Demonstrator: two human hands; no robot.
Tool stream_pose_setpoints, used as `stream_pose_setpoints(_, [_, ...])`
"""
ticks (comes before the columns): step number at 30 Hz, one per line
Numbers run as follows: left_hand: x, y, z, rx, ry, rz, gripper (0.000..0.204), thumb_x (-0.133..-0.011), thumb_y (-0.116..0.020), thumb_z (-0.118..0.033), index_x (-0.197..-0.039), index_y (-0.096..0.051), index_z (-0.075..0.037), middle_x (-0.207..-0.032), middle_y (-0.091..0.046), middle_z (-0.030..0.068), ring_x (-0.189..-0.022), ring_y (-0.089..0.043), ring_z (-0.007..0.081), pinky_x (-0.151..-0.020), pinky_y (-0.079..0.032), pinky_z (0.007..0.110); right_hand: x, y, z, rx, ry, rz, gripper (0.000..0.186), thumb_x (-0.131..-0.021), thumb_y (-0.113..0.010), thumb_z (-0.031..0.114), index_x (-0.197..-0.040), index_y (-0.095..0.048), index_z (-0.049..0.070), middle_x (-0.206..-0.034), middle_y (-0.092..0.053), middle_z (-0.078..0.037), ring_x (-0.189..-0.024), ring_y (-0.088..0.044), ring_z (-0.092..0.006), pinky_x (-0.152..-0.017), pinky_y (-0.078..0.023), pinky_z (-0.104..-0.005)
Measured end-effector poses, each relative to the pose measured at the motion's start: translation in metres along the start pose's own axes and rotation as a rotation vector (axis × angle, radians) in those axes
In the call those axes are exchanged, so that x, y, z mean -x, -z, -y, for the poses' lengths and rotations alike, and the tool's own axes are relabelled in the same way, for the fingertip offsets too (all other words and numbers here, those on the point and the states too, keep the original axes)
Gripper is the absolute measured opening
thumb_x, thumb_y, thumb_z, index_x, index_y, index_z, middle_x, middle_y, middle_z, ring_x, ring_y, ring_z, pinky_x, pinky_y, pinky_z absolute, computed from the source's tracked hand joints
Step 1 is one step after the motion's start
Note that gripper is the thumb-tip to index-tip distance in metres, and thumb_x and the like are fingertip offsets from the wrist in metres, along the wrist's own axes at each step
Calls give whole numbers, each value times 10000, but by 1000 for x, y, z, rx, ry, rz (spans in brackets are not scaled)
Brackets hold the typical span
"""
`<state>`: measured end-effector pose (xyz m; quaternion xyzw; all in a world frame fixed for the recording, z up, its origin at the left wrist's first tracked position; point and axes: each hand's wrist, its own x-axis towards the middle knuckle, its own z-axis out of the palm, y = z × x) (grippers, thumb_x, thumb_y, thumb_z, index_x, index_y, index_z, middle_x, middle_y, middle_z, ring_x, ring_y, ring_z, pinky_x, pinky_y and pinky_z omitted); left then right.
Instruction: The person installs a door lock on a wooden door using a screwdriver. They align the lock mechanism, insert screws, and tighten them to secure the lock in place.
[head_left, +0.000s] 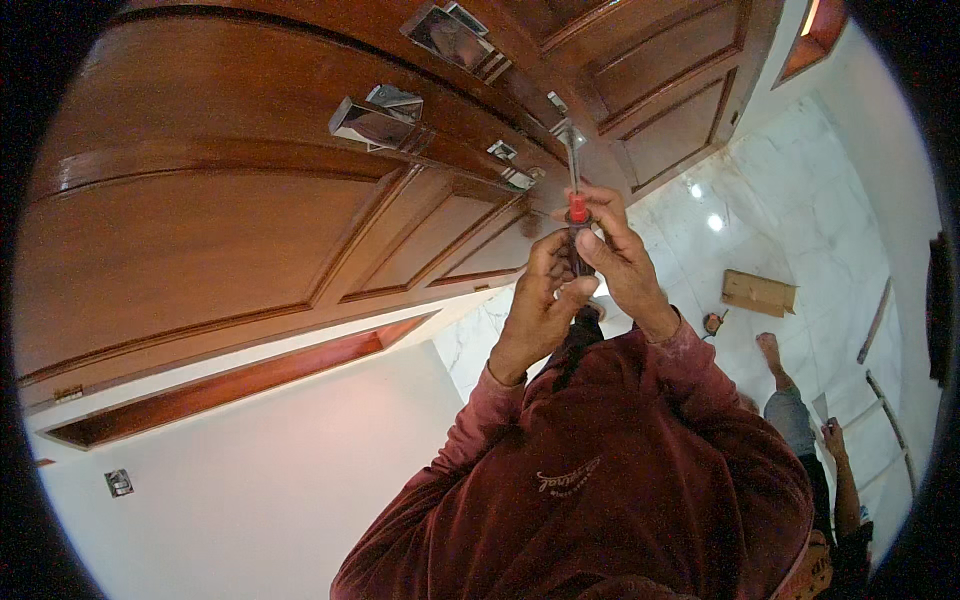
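Observation:
Both of my hands are closed around a screwdriver with a red and dark handle. My left hand wraps the lower part of the handle, and my right hand grips it from the other side, its fingers near the red collar. The metal shaft points up and away, its tip by a small metal fitting on a brown wooden door; whether it touches a screw cannot be made out. Left of the shaft, another panelled door carries a shiny pull handle and a small metal latch.
A second pull handle juts out at the top. On the marble-look floor lie a cardboard piece, a small round tool and a long strip. Another person's hand shows at the lower right. A wall switch is at left.

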<state>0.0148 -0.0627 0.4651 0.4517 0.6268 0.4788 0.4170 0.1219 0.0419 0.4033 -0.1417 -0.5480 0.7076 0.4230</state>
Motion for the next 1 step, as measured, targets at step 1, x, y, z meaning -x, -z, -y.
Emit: stream_pose_setpoints(1, [-1, -5, 2, 3, -17, 10, 588, -1029, -647, -217, -1498, -338, -41, -1422, -505, 119, -1258, -554, 205, -1048, -475, 329, 1, 0, -1, -61, -22, 44, 483, -1058, -574, 338, -1424, -546, 24, -1420, -423, -81, -1358, -417, -190, -1159, -315, -359])
